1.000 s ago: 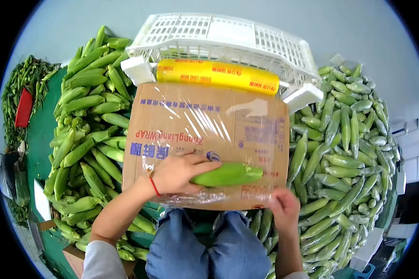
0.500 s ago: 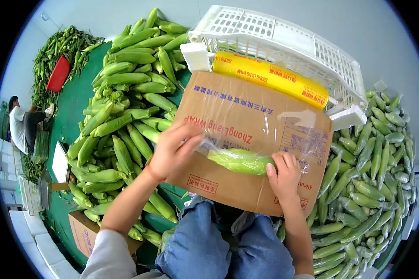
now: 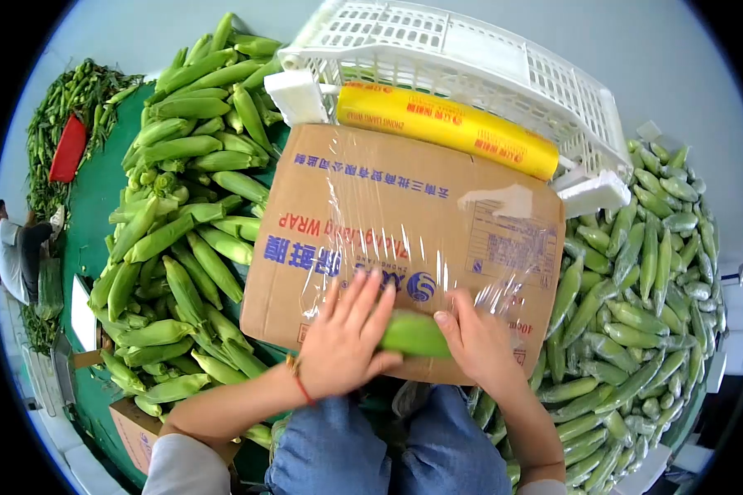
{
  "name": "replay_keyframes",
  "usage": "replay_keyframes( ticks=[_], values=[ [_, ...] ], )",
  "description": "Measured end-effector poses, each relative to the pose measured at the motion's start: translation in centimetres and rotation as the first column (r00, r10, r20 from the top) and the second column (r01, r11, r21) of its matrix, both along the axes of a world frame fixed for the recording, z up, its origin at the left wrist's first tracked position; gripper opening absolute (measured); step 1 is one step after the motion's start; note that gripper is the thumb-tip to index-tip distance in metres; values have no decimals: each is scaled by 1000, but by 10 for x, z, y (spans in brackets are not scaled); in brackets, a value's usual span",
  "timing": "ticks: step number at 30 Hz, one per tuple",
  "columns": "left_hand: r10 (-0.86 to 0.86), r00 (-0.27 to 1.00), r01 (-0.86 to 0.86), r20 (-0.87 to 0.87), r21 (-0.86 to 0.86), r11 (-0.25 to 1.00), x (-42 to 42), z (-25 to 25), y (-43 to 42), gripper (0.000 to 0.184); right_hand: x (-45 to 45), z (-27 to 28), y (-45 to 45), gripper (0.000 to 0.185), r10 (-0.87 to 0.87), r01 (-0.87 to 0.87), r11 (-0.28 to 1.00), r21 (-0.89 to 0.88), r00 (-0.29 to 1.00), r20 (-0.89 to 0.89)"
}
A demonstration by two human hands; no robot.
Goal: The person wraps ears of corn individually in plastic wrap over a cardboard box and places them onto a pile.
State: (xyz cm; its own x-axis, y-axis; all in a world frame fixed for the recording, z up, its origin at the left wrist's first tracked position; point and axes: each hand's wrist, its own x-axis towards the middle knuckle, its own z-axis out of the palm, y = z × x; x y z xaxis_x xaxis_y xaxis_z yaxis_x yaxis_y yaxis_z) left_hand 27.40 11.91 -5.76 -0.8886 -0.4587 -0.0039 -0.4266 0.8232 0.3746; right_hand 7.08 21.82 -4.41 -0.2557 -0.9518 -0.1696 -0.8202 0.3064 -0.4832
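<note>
An ear of corn [image 3: 417,334] in its green husk lies near the front edge of a cardboard box [image 3: 264,285], between my two hands. My left hand [image 3: 347,337] rests on the corn's left end, its fingers stretched out and slightly apart. At the other end my right hand [image 3: 480,340] is closed around the corn, with the thumb along the husk; motion smears it a little. Clear cling film [image 3: 371,206] stretches over the box top from a yellow roll [image 3: 446,128] behind it. Both tips of the corn are hidden under my hands.
Unwrapped corn [image 3: 182,148] is heaped on the left, film-wrapped corn [image 3: 636,322] on the right. A white plastic crate [image 3: 470,49] stands behind the roll. Far left, a person [image 3: 12,256] sits near a red object [image 3: 68,148] and more corn. Another carton [image 3: 136,429] sits lower left.
The wrapped ear I held before is gone from my hands; a different ear lies at the box's front edge. My left hand has moved down and opened out. The view has shifted right.
</note>
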Motion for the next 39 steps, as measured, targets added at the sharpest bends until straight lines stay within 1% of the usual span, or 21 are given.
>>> replay_keyframes(
  ticks=[1, 4, 5, 8, 10, 15, 18, 20, 21, 23, 24, 25, 26, 28, 29, 30, 31, 34, 36, 38, 39],
  values=[
    [76, 996, -80, -53, -76, 994, -15, -4, -13, 82, 1, 1, -2, 40, -34, 32, 992, -124, 999, -18],
    [128, 971, -168, -202, -195, 966, -71, -20, -83, 73, -4, -6, -24, 53, 136, -366, 792, -489, 886, -442],
    [92, 959, -155, -267, -226, 962, -90, -19, -109, 70, -8, -12, -34, 57, 134, -378, 801, -463, 869, -477],
    [-129, 991, 118, -33, -234, 965, -138, -24, -160, 66, -30, -27, -70, 63, 163, -395, 839, -375, 839, -519],
    [-217, 957, 234, 194, -68, 970, -154, -28, -163, 65, -44, -31, -86, 60, 224, -366, 890, -270, 869, -441],
    [-197, 951, 219, 239, -67, 974, -149, -18, -157, 72, -27, -15, -52, 60, 342, -419, 846, -330, 901, -266],
    [-217, 971, 228, 99, -112, 967, -145, -31, -160, 67, -19, 3, 5, 62, 557, -555, 829, -70, 831, 7],
    [-168, 986, 169, -24, 201, 965, -136, -7, -159, 60, -13, 9, 45, 68, 567, -600, 795, 90, 788, 241],
    [-135, 987, 157, -86, 356, 921, -133, 5, -157, 56, -15, 9, 60, 69, 467, -526, 840, 134, 826, 317],
    [126, 763, 72, -634, 278, 958, -108, 8, -120, 45, -23, 14, 69, 72, 34, -190, 955, 227, 832, 553],
    [195, 690, 98, -697, 356, 929, -95, 15, -88, 44, -20, 17, 68, 74, -275, 67, 947, 314, 676, 684],
    [29, 680, 167, -733, 194, 967, -88, 14, -64, 50, -14, 19, 67, 76, -526, 283, 850, 445, 401, 750],
    [-85, 723, 222, -686, 113, 969, -86, 26, -44, 52, -7, 23, 64, 77, -552, 222, 830, 512, 193, 811],
    [59, 590, 207, -806, 221, 953, -94, 5, -40, 60, -4, 28, 41, 81, -561, 12, 818, 575, -198, 803],
    [378, 462, 459, -802, 581, 672, -97, 11, -39, 56, 5, 17, 26, 82, -433, -152, 897, 416, -500, 750],
    [660, 418, 696, -623, 687, 208, -101, 21, -38, 53, 19, 0, 13, 84, -307, -227, 951, 208, -765, 567],
    [818, 470, 824, -333, 498, -270, -104, 27, -39, 50, 28, -10, 6, 86, -202, -216, 976, -18, -936, 287],
    [725, 480, 867, -494, 394, -305, -98, 7, -52, 28, 37, -15, 5, 93, -254, -260, 965, 23, -915, 314],
    [815, 534, 603, -223, 776, -183, -88, 20, -51, 7, 34, -12, 12, 90, -288, -248, 957, 152, -724, 626],
    [863, 488, 325, -132, 945, -40, -83, 13, -57, 7, 10, 3, 19, 85, -327, -65, 944, 323, -76, 942],
    [890, 431, 323, -151, 946, 3, -81, 4, -57, 6, 6, -2, 24, 81, -8, -34, 999, 25, 422, 907]
  ],
)
